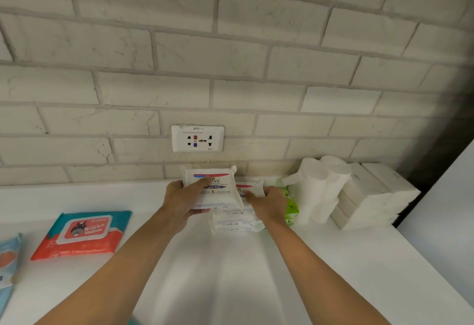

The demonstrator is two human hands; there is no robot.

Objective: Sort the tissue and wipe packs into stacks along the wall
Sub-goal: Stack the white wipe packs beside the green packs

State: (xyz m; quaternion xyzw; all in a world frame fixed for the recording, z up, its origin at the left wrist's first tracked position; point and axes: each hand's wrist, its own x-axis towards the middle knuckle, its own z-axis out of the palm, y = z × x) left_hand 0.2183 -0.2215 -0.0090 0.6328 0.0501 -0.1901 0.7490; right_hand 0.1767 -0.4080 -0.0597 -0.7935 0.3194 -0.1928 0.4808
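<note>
Head view: a white wipe pack (214, 191) is gripped, tilted, in the left hand (182, 203) near the wall (230, 73), below the socket (197, 139). The stack of like packs (237, 219) just beside it is held by the right hand (270, 204), thumb laid on top.

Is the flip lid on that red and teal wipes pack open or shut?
Shut: the white-rimmed lid lies flat on the wipes pack, label facing up, no edge raised.

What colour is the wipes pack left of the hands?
Wipes pack: teal and red, head view.
</note>
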